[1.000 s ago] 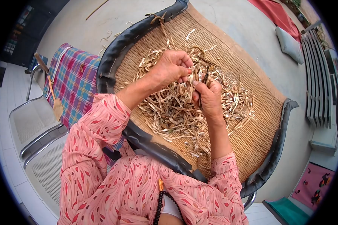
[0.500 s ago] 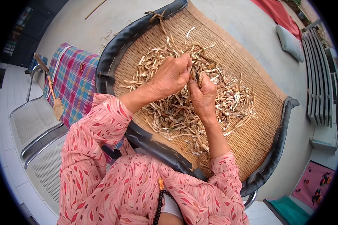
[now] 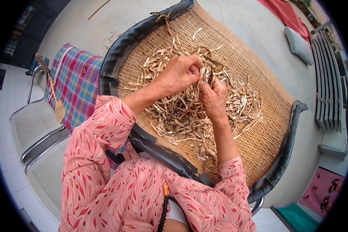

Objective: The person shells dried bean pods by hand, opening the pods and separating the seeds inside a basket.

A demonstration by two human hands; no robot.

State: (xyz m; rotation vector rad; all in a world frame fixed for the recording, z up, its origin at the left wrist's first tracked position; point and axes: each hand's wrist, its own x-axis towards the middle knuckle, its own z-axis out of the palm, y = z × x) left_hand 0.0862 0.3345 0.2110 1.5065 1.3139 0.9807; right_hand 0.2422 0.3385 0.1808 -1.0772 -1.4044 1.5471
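Over a heap of dry bean pods (image 3: 181,108), my two hands work close together. My left hand (image 3: 178,75) is closed, its thumb and fingers pinched. A tiny reddish speck shows near its fingertips, too small to name. Just to the right, my right hand (image 3: 214,101) is closed with the thumb pressed against the curled fingers. A dry pod (image 3: 209,75), partly dark, sticks up from its grip. The heap lies on a woven winnowing tray (image 3: 255,73) with a stitched black rim (image 3: 114,58), which rests in front of my lap.
Perforated metal chairs (image 3: 36,120) stand at the left, one draped with a plaid cloth (image 3: 79,77). A wooden spatula-like tool (image 3: 59,110) leans there. On the right are a grey cushion (image 3: 299,45), a slatted metal bench (image 3: 328,81) and a pink patterned cloth (image 3: 321,189).
Both hands have shifted slightly right, and a small gap has opened between their fingertips. My right hand has dropped a little, and the pod now shows more plainly above it.
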